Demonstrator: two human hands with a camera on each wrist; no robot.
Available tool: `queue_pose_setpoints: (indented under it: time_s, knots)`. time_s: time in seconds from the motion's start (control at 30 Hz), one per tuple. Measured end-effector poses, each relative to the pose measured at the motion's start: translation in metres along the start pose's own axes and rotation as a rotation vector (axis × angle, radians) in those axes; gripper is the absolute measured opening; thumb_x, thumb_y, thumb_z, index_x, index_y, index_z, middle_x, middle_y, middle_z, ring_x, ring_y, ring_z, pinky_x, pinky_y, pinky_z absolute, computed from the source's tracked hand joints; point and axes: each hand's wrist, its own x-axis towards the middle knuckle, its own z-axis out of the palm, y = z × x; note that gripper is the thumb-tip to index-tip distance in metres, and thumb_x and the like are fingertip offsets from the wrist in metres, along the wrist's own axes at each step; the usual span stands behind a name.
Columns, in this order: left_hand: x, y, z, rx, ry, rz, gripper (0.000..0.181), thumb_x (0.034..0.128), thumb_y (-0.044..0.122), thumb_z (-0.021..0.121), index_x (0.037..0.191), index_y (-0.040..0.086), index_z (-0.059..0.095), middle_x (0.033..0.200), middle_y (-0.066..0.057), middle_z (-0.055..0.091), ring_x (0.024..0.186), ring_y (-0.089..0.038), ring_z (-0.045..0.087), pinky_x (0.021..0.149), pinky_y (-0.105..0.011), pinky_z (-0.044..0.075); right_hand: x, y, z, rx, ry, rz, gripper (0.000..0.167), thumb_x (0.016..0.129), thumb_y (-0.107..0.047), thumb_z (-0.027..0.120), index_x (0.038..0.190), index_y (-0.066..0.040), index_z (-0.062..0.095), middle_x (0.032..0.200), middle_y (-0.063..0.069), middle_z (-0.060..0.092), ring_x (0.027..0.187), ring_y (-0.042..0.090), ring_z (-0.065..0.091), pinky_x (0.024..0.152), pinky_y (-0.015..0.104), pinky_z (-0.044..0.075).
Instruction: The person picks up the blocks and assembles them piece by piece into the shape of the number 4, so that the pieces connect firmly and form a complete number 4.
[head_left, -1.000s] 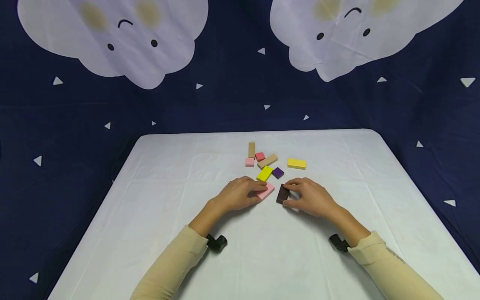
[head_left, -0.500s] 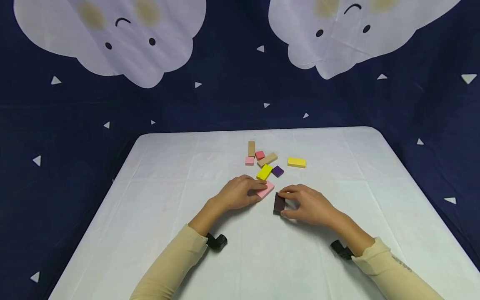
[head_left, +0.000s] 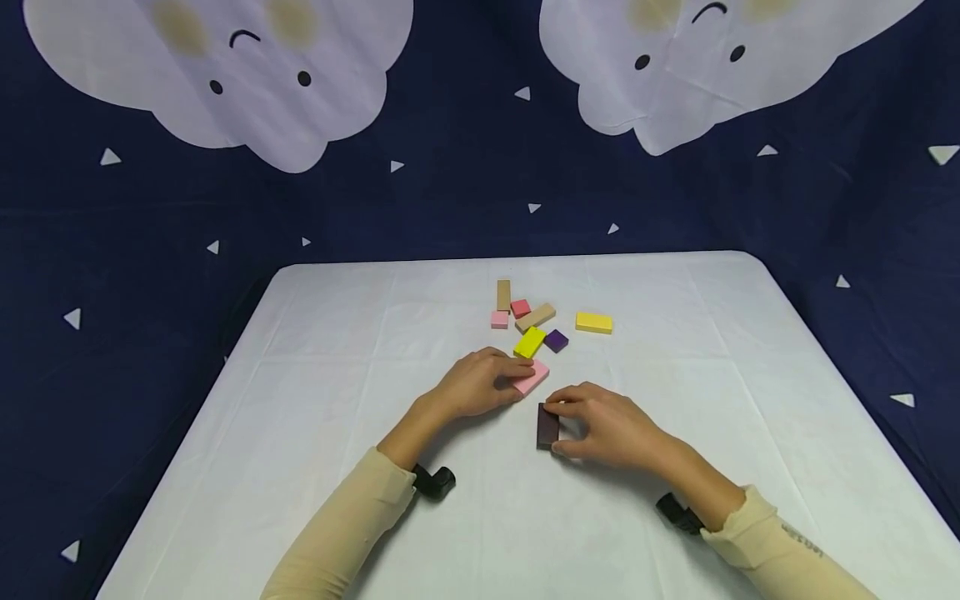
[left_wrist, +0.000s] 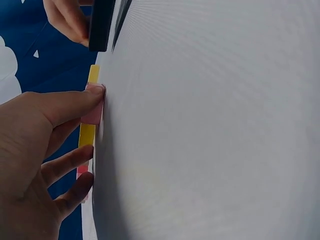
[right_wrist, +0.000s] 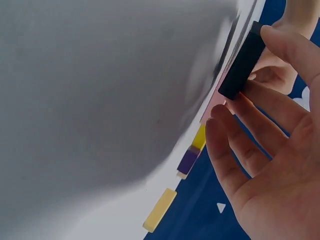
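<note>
Head view: my L hand (head_left: 480, 383) is clamped on the lg pink block (head_left: 534, 379), thumb one side, fingers over the other; it lies on the white cloth (head_left: 480, 533), just beside the bright yellow block (head_left: 529, 342). My R hand (head_left: 611, 425) pinches the dark block (head_left: 548, 427), nearer me than the pink, apart from it. Purple block (head_left: 556, 341), 2 tan blocks (head_left: 536, 317), red block (head_left: 521, 309), sm. pink block (head_left: 499, 320) & deep yellow block (head_left: 594, 323) lie farther back.

L wrist view: thumb pressed on the lg pink block, two other fingers spread apart. Dark block's up top, w/ a pale strip betw. it & its shadow, so prob. just off the cloth.

R wrist view: thumb at one end of the dark block, fingertip at the other; remaining fingers free. Step in hand, I'd say: R positioning dark block while L steadies pink. Next move prob. calls for keeping the dark one level, lining it up w/o nudging pink, then a gentle release.
</note>
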Motion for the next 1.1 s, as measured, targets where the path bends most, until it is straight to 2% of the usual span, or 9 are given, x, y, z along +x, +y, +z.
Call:
queue_pose_setpoints:
  time_s: [0.13,0.5,1.1]
  knots:
    - [0.001,0.001,0.0,-0.015,-0.002,-0.016,0.047,0.0865,0.033,0.072,0.132,0.026,0.061,0.132,0.014,0.056,0.117,-0.011,0.05,0.099,-0.035,0.038,-0.002,-0.004,0.003,-0.006,-0.024,-0.019,0.056,0.078,-0.046,0.075,0.124,-0.015,0.067,0.127,-0.009,0.056,0.118,0.011,0.049,0.09,0.039,0.047]
    - [0.0,0.0,0.0,-0.004,0.01,-0.016,0.045,0.0861,0.032,0.072,0.13,0.027,0.063,0.131,0.014,0.057,0.119,-0.01,0.05,0.1,-0.035,0.039,-0.005,-0.012,0.007,-0.018,-0.016,-0.07,0.054,0.079,-0.045,0.075,0.124,-0.015,0.067,0.127,-0.01,0.056,0.118,0.01,0.048,0.091,0.037,0.047]
    - [-0.001,0.003,-0.001,-0.02,0.007,-0.035,0.045,0.0865,0.031,0.072,0.131,0.027,0.062,0.132,0.015,0.056,0.119,-0.011,0.05,0.099,-0.036,0.039,-0.007,-0.018,0.007,-0.053,-0.028,-0.088,0.054,0.079,-0.043,0.075,0.125,-0.014,0.067,0.126,-0.008,0.057,0.117,0.011,0.049,0.091,0.036,0.047]
